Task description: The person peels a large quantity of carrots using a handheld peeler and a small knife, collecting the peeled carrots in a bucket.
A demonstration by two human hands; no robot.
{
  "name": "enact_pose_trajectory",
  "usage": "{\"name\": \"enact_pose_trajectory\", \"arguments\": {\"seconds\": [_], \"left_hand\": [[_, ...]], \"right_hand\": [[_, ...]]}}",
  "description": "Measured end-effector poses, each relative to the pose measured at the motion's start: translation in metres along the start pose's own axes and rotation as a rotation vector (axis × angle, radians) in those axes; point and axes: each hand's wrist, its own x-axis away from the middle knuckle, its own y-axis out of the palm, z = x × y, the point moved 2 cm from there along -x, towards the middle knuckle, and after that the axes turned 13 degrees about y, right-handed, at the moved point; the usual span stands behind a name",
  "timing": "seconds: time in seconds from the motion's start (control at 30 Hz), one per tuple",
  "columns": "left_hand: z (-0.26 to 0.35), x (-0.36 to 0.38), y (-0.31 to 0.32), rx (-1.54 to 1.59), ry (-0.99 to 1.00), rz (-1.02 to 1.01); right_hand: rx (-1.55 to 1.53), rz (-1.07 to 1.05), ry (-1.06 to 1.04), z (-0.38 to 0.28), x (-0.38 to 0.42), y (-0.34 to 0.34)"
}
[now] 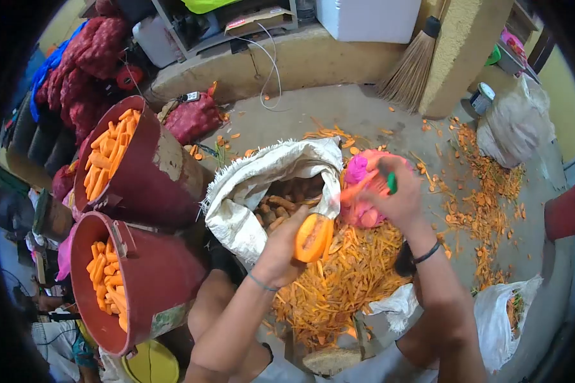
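My left hand (278, 254) is closed around a partly peeled carrot (313, 238), bright orange with a tan strip along its face. Just right of it, my right hand (399, 195) is curled and a little blurred, with a small green-handled tool (391, 183) in it; the tool's working end cannot be made out. Behind this hand lies a bright pink bag (359, 167). An open white woven sack (239, 191) stands beyond my left hand, holding brown unpeeled carrots (280, 207). Below both hands spreads a heap of orange peelings (338, 284).
Two red tubs, a far one (182, 169) and a near one (163, 268), hold peeled carrots at left. Red net sacks (195, 118) lie behind them. A broom (414, 70) leans by the pillar. Scraps (479, 214) litter the floor at right, near a white bag (501, 325).
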Motion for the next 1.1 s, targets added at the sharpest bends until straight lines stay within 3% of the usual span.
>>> {"name": "enact_pose_trajectory", "arguments": {"seconds": [0.1, 0.17, 0.2, 0.27, 0.33, 0.37, 0.5, 0.6, 0.73, 0.83, 0.97, 1.1], "left_hand": [[0.013, 0.009, -0.007, 0.066, 0.056, -0.152], [0.000, 0.006, -0.019, 0.068, 0.023, -0.140], [-0.012, 0.005, -0.028, 0.032, 0.045, -0.265], [-0.018, 0.010, -0.031, 0.017, 0.067, -0.240], [-0.018, 0.008, -0.035, -0.052, 0.197, -0.231], [-0.017, 0.008, -0.037, -0.084, 0.267, -0.224], [-0.008, 0.012, -0.022, -0.044, 0.335, -0.404], [-0.003, 0.010, -0.014, -0.390, 0.484, -0.445], [0.026, 0.016, -0.004, -1.019, 0.635, -0.485], [0.027, 0.009, -0.011, -1.033, 0.675, -0.458], [0.025, 0.002, -0.014, -1.051, 0.794, -0.522], [0.028, 0.003, -0.007, -1.040, 0.702, -0.549]], "right_hand": [[-0.059, -0.023, 0.344, 0.020, -0.007, -0.001], [-0.082, -0.099, 0.299, 0.029, -0.004, 0.008], [-0.095, -0.143, 0.279, 0.035, 0.000, 0.014], [-0.108, -0.286, 0.387, 0.042, 0.005, 0.022], [-0.047, -0.431, 0.460, 0.045, 0.015, 0.033], [-0.081, -0.400, 0.358, 0.045, 0.022, 0.043], [-0.044, -0.605, 0.389, 0.021, 0.043, 0.059], [0.061, -0.648, 0.478, 0.016, 0.046, 0.058], [-0.112, -0.507, 0.180, 0.026, 0.041, 0.054], [-0.469, -0.792, 0.637, -0.005, 0.043, 0.037], [-0.290, -0.664, 0.187, -0.018, 0.049, 0.035], [-0.235, -0.730, 0.212, -0.024, 0.048, 0.030]]}}
